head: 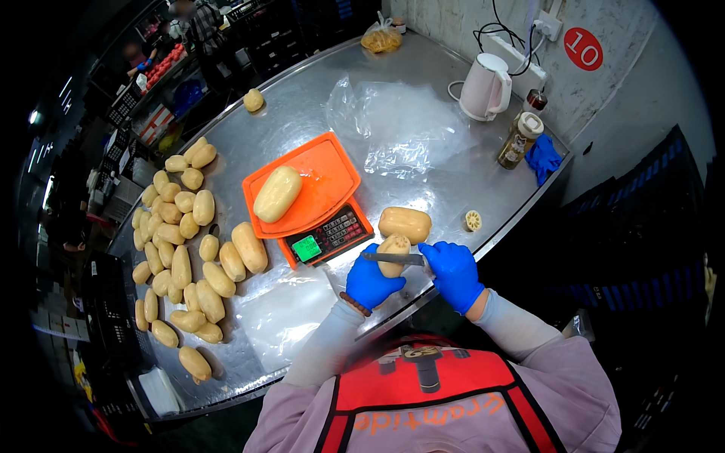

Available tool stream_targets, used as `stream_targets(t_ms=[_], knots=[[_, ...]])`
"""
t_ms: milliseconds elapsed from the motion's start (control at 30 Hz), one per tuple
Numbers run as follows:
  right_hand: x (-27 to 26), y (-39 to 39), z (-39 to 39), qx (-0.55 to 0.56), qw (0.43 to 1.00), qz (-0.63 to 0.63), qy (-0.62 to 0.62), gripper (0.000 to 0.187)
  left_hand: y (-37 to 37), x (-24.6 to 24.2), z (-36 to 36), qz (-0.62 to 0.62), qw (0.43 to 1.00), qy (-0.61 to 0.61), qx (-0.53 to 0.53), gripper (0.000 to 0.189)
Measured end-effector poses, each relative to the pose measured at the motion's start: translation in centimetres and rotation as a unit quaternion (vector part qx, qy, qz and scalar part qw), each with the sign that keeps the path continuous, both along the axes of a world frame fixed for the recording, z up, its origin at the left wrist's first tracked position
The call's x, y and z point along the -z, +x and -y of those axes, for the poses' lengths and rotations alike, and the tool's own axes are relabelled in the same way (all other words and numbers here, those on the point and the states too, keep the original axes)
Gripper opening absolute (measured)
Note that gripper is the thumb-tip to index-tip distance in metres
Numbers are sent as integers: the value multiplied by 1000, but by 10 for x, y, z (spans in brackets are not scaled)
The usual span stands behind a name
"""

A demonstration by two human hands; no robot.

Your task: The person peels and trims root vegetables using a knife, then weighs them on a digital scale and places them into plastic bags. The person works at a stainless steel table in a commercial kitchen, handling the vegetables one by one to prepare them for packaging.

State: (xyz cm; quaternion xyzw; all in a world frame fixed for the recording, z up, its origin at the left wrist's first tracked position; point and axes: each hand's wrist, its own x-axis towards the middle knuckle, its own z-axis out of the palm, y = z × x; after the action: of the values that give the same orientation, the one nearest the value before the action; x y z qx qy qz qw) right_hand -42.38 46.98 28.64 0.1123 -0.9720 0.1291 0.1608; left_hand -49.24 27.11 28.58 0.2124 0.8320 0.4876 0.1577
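My left hand (pixel 371 283), in a blue glove, grips a peeled lotus root section (pixel 392 265) near the table's front edge; the root's holed end shows. A knife (pixel 396 258) lies across that root, its handle in my blue-gloved right hand (pixel 455 274). Just beyond is another lotus root section (pixel 405 225), lying on its side. To the left, an orange digital scale (pixel 331 233) carries one large lotus root piece (pixel 277 193) on its tray. A small cut lotus root end (pixel 473 221) sits to the right, its holes visible.
Many lotus root sections (pixel 181 266) spread over the metal table's left side. Clear plastic bags (pixel 408 127) lie behind the scale, more plastic (pixel 289 317) in front. A kettle (pixel 485 88), a bottle (pixel 520 140) and a blue glove (pixel 544 158) stand or lie at right. People are in the background.
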Motion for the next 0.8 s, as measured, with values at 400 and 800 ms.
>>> stream_targets(t_ms=[400, 800], knots=[[30, -22, -76, 163, 973, -91, -132, 21, -9, -42, 2, -168, 967, 191, -7, 38], [66, 6, -29, 83, 980, 29, -180, 20, -34, 1, 31, 83, 922, 366, -98, 64]])
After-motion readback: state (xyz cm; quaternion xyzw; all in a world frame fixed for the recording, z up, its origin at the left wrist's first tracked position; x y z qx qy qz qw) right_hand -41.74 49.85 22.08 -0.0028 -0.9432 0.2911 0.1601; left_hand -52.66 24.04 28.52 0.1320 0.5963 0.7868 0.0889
